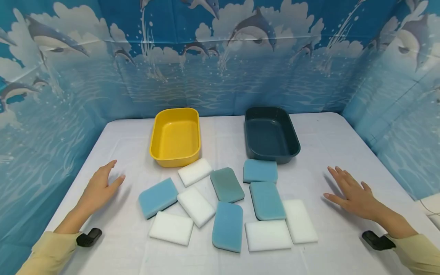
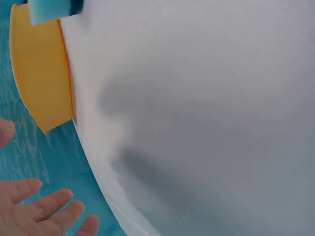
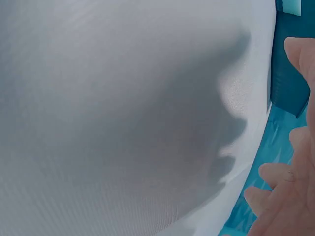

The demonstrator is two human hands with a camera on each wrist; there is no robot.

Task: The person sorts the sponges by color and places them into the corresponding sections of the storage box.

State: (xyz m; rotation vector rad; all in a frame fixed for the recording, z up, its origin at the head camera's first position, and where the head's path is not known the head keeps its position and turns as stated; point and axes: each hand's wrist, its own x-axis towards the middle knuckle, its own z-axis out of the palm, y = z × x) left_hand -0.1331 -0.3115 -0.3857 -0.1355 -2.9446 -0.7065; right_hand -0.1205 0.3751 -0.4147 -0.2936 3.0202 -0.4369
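Note:
Over the table's left side, my left hand (image 1: 97, 190) hovers with relaxed fingers and holds nothing. My right hand (image 1: 353, 195) is held over the right side, fingers spread, also bare. Between them lie several blue sponges (image 1: 227, 227) with dark undersides and several white sponges (image 1: 171, 228), loosely scattered. The blue sponge (image 1: 158, 198) at the left is nearest my left hand. A white sponge (image 1: 300, 221) is nearest my right hand. Behind the sponges stand a yellow bin (image 1: 175, 162) at left and a dark teal bin (image 1: 274, 156) at right, with no sponges inside.
A white cloth covers the table (image 1: 132, 141). Blue dolphin-print curtain (image 1: 220, 88) hangs along the back and both sides. Each wrist wears a black camera band (image 1: 89, 237). One blue sponge (image 1: 260, 170) lies right in front of the teal bin.

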